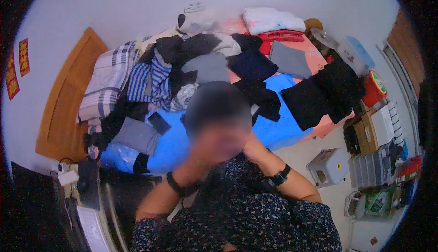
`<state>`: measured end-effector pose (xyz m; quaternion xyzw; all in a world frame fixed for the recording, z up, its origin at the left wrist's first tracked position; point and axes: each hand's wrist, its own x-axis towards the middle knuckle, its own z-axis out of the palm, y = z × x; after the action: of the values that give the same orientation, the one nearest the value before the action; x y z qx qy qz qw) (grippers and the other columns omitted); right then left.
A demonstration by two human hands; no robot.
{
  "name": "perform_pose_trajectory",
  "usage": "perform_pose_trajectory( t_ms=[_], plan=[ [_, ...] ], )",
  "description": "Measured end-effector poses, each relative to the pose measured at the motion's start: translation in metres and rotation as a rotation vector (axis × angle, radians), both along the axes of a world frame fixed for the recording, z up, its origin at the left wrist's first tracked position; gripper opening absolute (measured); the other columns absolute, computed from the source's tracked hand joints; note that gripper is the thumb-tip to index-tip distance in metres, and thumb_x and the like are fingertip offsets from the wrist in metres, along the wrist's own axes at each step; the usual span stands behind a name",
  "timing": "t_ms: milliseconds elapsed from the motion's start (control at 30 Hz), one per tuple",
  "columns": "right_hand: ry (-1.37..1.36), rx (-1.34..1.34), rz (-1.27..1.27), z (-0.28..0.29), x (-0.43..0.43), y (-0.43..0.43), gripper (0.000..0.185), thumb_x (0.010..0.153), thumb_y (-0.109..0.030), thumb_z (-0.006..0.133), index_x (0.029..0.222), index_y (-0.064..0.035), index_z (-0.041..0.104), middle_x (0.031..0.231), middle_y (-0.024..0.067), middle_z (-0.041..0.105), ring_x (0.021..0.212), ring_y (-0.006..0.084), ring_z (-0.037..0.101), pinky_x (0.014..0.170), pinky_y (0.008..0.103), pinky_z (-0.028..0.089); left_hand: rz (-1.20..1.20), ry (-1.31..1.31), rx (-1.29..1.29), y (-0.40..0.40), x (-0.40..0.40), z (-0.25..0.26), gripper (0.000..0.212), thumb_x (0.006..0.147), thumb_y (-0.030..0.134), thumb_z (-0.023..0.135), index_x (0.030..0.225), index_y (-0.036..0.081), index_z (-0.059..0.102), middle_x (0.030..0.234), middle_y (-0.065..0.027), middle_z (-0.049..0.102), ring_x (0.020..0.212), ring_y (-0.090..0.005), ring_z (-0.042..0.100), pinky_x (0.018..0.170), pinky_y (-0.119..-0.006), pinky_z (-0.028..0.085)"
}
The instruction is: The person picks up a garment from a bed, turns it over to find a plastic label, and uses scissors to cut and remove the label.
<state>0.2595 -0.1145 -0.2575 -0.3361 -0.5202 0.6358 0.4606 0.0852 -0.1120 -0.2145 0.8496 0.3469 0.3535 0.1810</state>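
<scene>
Both of my forearms rise toward the blurred round patch in the middle of the view. My left hand (202, 147), with a black band at its wrist, runs into the patch. On the other side my right hand (249, 146) also meets it, below a black watch. The fingers and anything in them are hidden by the blur. Behind lies a bed with a blue cover (171, 146), heaped with clothes: a blue-and-white striped garment (139, 82), a folded grey cloth (135, 135), black garments (304, 101), a navy garment (253, 64) and a grey folded cloth (291, 59).
A wooden headboard (70, 98) and a folded plaid blanket (106, 80) stand at the left. White folded bedding (272, 21) lies at the back. On the right are a grey plastic stool (328, 168), a red bucket (373, 89) and a cardboard box (368, 132).
</scene>
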Motion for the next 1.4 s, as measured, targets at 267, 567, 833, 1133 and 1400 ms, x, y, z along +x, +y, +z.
perform_pose_trajectory(
  t_ms=[267,567,833,1133,1400],
  plan=[
    [0.002,-0.359,-0.082,-0.044,0.085,-0.021,0.037,0.098,-0.022,0.042,0.133,-0.0096,0.044,0.083,0.0025,0.061,0.072,0.0113,0.055,0.063,0.0218,0.044,-0.448,0.224,-0.299,0.065,0.061,-0.053,0.063,0.068,0.042,0.077,0.117,0.007,0.055,0.107,-0.0136,0.058,0.100,-0.0323,0.057,0.086,-0.039,0.046],
    [0.114,-0.491,0.371,-0.074,0.099,-0.028,0.049,0.094,-0.011,0.041,0.142,-0.0100,0.036,0.119,0.0066,0.059,0.103,0.0147,0.056,0.085,0.0264,0.043,0.263,0.571,-0.393,0.193,0.056,-0.037,0.080,0.070,0.040,0.075,0.127,-0.006,0.041,0.118,-0.0270,0.055,0.112,-0.0396,0.052,0.093,-0.044,0.043],
    [-0.020,-0.232,0.179,-0.069,0.088,-0.030,0.042,0.085,0.002,0.055,0.125,-0.0027,0.047,0.104,0.0067,0.064,0.099,0.0159,0.059,0.087,0.0278,0.046,-0.162,0.056,-0.847,0.180,0.038,-0.071,0.045,0.067,0.013,0.074,0.108,0.002,0.058,0.101,-0.0039,0.063,0.090,-0.0167,0.057,0.084,-0.030,0.044],
    [-0.138,0.016,-0.363,0.021,0.061,-0.010,0.041,0.079,0.003,0.065,0.113,-0.0041,0.044,0.114,0.0127,0.058,0.105,0.0185,0.056,0.086,0.0320,0.049,-0.304,-0.320,-0.948,0.051,0.012,-0.009,0.064,0.071,0.010,0.075,0.127,0.004,0.045,0.117,-0.0020,0.056,0.108,-0.0141,0.052,0.096,-0.028,0.039],
    [-0.132,0.183,-0.148,0.047,0.037,-0.034,0.040,0.079,0.000,0.068,0.112,-0.0070,0.046,0.100,0.0083,0.059,0.086,0.0180,0.059,0.078,0.0306,0.051,-0.271,-0.365,-0.855,-0.001,-0.011,0.022,0.043,0.079,0.011,0.069,0.118,0.003,0.054,0.109,-0.0028,0.062,0.099,-0.0124,0.057,0.091,-0.029,0.044]
  ],
)
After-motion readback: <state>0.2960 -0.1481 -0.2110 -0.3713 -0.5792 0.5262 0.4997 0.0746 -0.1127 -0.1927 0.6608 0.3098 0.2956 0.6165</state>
